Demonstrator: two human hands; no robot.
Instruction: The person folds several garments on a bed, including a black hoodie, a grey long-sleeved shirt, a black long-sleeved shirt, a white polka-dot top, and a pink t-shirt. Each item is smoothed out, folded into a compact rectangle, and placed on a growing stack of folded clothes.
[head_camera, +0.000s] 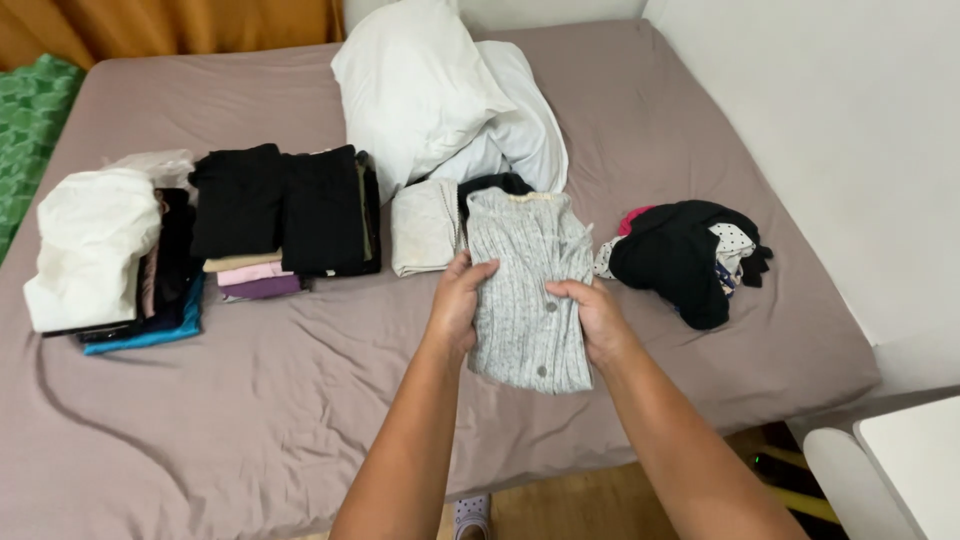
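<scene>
A: where's the grey knit top (527, 290) being kept?

B: held up above the bed (300, 400), pinched at both edges. Left hand (458, 300) grip is clamped on it, right hand (598, 318) too. Folded stacks (285, 215) are laid behind.

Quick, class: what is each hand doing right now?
Left hand: closed on the left edge of the grey buttoned cardigan.
Right hand: closed on the cardigan's right edge, held above the bed.
</scene>
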